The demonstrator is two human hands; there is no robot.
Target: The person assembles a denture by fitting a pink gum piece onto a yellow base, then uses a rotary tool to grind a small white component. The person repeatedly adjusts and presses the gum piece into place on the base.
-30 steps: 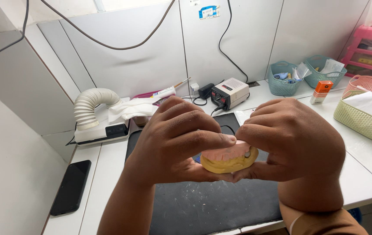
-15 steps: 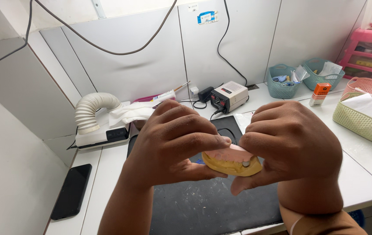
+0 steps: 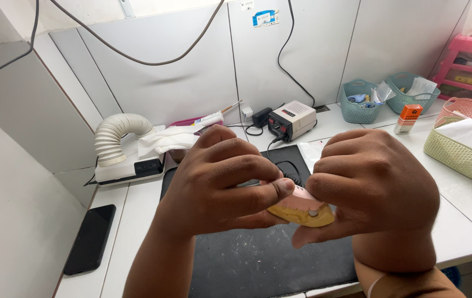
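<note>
Both of your hands make the grip here: your left hand [image 3: 219, 185] curls its fingers over the near end of a yellow dental cast [image 3: 302, 209] topped with a pink wax layer, with the index finger [image 3: 258, 194] laid along its upper edge, and your right hand [image 3: 376, 187] closes round the other end, its thumb [image 3: 316, 234] pressed up under the cast's base. Each hand is pinching the cast, so it hangs between them, raised clear of the dark mat [image 3: 263, 259] that covers the middle of the white tabletop [image 3: 468, 232]. A small grey spot shows on the cast's front face; what it is cannot be told. On your left side a black phone [image 3: 89, 238] lies flat on the tabletop near the partition wall, well apart from your hands. Beyond it a white ribbed hose [image 3: 115, 135] bends down into a flat white unit, with crumpled white tissue [image 3: 164, 140] just beside it. Behind your hands a small beige control box [image 3: 292, 119] stands near the wall, its black cables running upward. On your right are two teal baskets [image 3: 360, 107], an orange and white bottle [image 3: 409, 118], a yellow-green woven basket [image 3: 457, 154] holding white paper, and pink drawers [image 3: 470, 60] at the far edge.
</note>
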